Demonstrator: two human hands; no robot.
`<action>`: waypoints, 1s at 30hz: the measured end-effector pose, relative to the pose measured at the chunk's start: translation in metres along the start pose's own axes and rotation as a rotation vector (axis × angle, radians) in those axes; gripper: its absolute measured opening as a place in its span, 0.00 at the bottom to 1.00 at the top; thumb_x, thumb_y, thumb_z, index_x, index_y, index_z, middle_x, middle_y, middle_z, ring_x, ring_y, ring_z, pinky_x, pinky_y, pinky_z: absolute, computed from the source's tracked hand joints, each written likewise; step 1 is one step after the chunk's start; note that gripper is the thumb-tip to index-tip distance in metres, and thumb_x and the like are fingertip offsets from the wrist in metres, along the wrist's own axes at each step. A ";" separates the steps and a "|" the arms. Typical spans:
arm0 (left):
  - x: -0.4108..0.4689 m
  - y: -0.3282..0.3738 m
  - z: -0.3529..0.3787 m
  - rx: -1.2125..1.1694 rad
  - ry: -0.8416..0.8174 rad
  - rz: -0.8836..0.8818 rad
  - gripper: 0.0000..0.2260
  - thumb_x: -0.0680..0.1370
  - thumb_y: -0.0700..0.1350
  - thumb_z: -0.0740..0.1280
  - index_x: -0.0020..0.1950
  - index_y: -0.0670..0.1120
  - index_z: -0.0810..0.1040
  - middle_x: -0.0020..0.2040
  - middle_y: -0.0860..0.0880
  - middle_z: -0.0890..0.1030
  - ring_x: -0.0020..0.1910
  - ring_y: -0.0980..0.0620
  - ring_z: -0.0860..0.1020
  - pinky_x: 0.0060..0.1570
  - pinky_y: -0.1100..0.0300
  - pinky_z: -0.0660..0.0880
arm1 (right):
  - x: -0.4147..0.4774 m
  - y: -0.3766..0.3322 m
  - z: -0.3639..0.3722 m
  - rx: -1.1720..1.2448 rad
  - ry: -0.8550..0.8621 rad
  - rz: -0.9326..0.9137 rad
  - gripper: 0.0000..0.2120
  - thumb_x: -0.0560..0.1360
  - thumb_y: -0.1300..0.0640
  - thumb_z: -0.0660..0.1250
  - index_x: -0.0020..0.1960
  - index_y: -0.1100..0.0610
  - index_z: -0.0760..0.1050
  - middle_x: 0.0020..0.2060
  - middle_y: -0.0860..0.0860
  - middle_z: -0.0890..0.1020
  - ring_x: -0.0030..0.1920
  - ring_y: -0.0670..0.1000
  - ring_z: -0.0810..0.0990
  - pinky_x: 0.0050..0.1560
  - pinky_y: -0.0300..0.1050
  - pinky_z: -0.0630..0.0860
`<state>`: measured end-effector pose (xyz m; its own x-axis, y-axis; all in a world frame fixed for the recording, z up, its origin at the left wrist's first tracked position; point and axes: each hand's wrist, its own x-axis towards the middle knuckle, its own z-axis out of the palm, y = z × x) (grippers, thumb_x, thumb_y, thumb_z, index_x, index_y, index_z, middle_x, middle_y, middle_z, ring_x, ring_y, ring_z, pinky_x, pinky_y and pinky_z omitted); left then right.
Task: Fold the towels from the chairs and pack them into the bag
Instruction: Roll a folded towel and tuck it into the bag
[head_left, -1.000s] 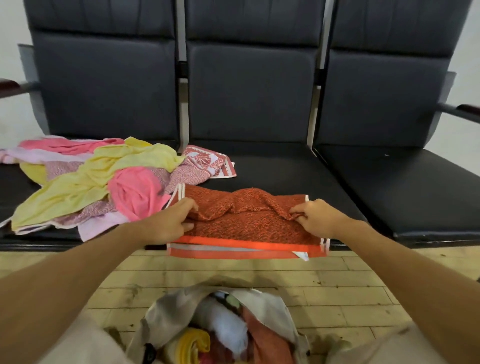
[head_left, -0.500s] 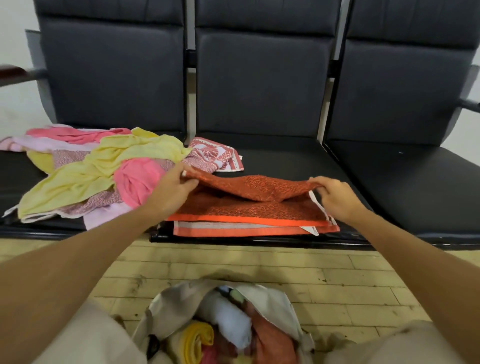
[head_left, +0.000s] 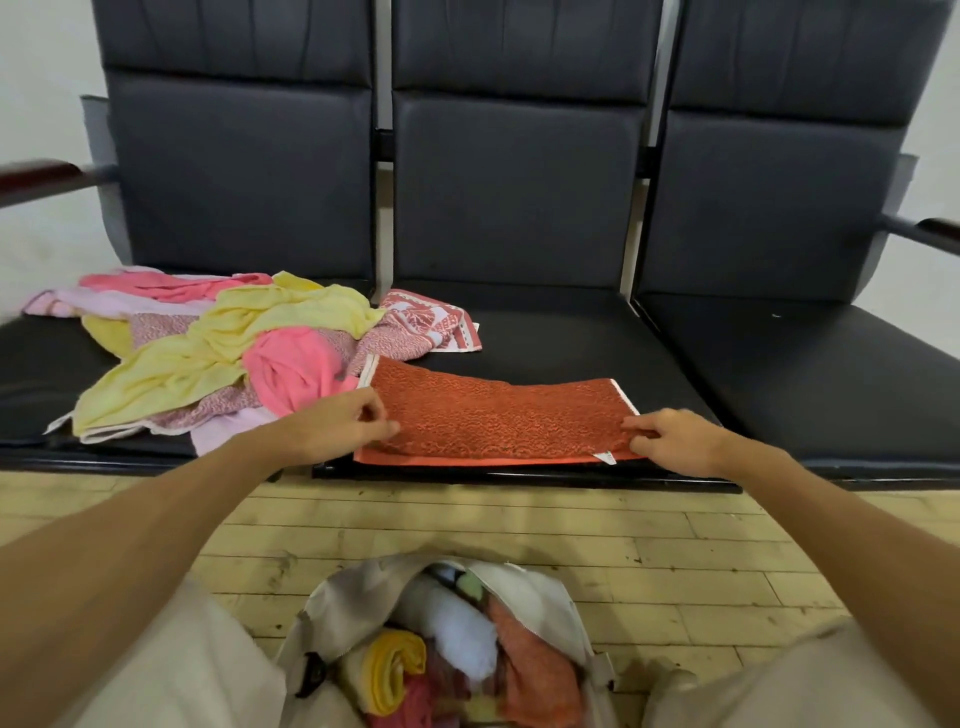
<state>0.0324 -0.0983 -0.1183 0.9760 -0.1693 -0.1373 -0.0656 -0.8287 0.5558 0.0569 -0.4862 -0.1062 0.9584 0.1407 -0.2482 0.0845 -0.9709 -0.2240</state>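
An orange-red patterned towel (head_left: 498, 415) lies folded flat on the front of the middle chair seat (head_left: 561, 338). My left hand (head_left: 337, 423) pinches its near left edge. My right hand (head_left: 675, 439) pinches its near right corner beside a small white tag. A loose heap of yellow, pink and lilac towels (head_left: 218, 353) covers the left seat, with a red-and-white patterned towel (head_left: 434, 322) at its right end. On the floor between my knees stands an open beige bag (head_left: 353, 608) holding several rolled towels.
Three dark padded chairs stand in a row; the right seat (head_left: 805, 374) holds nothing. Armrests stick out at far left (head_left: 36, 176) and far right (head_left: 935, 231). A pale wooden plank floor (head_left: 623, 545) runs between the chairs and the bag.
Both hands lifted the towel's far half and drew it toward me over the near half. The towel now lies flat, doubled, with my hands at its front edge.
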 end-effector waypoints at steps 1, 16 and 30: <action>0.002 0.004 0.000 -0.025 0.038 -0.002 0.09 0.80 0.55 0.61 0.51 0.50 0.74 0.50 0.51 0.79 0.50 0.51 0.77 0.55 0.53 0.73 | 0.000 -0.002 0.001 0.025 -0.014 0.010 0.19 0.82 0.51 0.56 0.70 0.55 0.73 0.67 0.54 0.75 0.68 0.55 0.72 0.67 0.47 0.67; 0.040 -0.015 0.016 0.240 0.072 -0.400 0.34 0.78 0.64 0.58 0.75 0.43 0.57 0.74 0.38 0.57 0.74 0.37 0.56 0.70 0.43 0.59 | 0.045 -0.025 0.017 0.363 0.259 0.399 0.17 0.78 0.49 0.67 0.38 0.60 0.68 0.42 0.57 0.77 0.43 0.55 0.76 0.34 0.44 0.70; 0.000 0.004 -0.018 -0.979 0.301 -0.446 0.06 0.82 0.42 0.60 0.47 0.42 0.72 0.42 0.45 0.77 0.42 0.49 0.74 0.42 0.56 0.72 | 0.043 -0.054 0.015 0.685 0.067 0.308 0.11 0.75 0.54 0.70 0.45 0.62 0.73 0.41 0.55 0.80 0.42 0.54 0.79 0.40 0.45 0.73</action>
<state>0.0357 -0.0926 -0.1015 0.8905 0.2848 -0.3548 0.3654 0.0169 0.9307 0.0897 -0.4251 -0.1189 0.9278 -0.1510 -0.3411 -0.3571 -0.6239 -0.6951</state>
